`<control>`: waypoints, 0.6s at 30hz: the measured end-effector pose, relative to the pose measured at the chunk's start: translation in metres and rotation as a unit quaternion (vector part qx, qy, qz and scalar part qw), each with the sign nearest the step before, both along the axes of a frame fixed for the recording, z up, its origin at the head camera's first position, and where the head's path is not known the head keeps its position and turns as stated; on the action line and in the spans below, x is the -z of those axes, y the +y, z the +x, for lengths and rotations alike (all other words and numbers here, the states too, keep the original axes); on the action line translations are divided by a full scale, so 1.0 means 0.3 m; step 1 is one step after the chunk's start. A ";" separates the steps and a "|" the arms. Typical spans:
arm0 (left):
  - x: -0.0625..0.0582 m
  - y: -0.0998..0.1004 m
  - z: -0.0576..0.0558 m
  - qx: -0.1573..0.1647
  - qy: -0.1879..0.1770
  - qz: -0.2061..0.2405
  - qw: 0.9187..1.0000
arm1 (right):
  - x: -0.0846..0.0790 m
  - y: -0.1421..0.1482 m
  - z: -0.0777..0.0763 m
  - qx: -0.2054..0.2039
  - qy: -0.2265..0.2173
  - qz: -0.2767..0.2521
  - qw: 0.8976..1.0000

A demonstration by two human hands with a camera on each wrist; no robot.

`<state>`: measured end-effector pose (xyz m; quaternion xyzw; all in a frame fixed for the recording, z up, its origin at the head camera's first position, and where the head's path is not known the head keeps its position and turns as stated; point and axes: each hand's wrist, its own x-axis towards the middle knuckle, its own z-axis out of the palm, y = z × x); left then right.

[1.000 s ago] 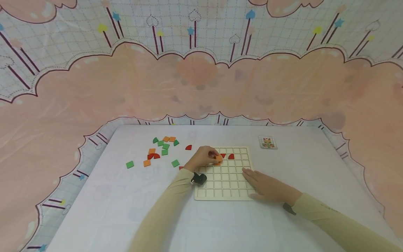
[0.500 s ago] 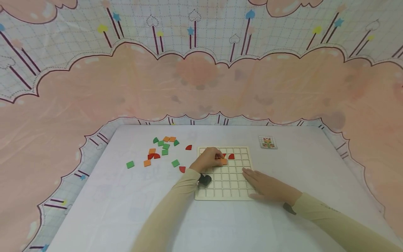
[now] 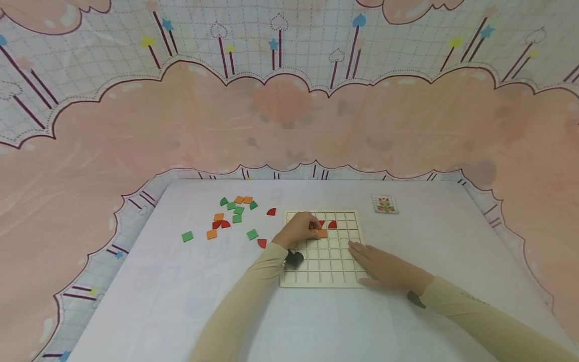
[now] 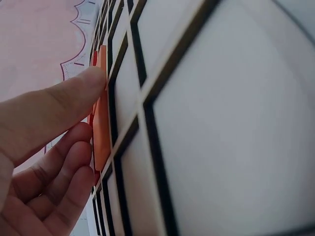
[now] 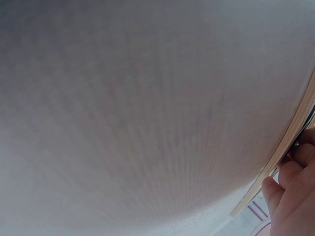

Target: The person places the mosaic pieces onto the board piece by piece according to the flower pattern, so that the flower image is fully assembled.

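Note:
A pale wooden grid board [image 3: 325, 261] lies on the white table. My left hand [image 3: 296, 229] is over its upper left part, thumb and curled fingers at an orange square tile [image 3: 322, 233]. In the left wrist view the thumb [image 4: 74, 93] touches the orange tile [image 4: 102, 132], with the curled fingertips close against its side. Another orange piece shows past the thumb. Two red pieces are on the board just behind, one a quarter-circle [image 3: 332, 224]. Flat on the board's right edge rests my right hand [image 3: 384, 266], fingers extended; the right wrist view shows it at the wooden rim [image 5: 275, 157].
Loose orange, green and red pieces lie left of the board, among them a green square [image 3: 187, 236], an orange square [image 3: 211, 234] and a red quarter-circle [image 3: 262, 243]. A small pattern card [image 3: 385, 204] lies at the back right.
My left hand has shifted slightly right and brought the orange tile down flat onto the board. A red quarter-circle by the left wrist has come more fully into view. The right hand stays put.

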<state>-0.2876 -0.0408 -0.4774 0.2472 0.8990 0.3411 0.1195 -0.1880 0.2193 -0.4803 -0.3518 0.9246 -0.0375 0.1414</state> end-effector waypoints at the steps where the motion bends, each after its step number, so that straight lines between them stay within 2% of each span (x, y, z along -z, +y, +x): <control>1: 0.002 -0.001 -0.001 0.000 0.001 0.000 1.000 | 0.000 0.001 0.000 0.000 0.001 -0.002 1.000; 7: 0.018 -0.025 -0.014 0.009 0.006 0.019 1.000 | 0.006 0.005 -0.001 -0.022 0.024 -0.013 0.999; 13: 0.011 -0.072 -0.032 0.017 0.011 0.047 0.999 | 0.014 0.007 -0.003 -0.027 0.032 -0.009 0.999; 18: 0.006 -0.127 -0.045 0.013 -0.013 0.062 0.998 | 0.013 0.004 -0.003 -0.020 0.029 -0.003 0.999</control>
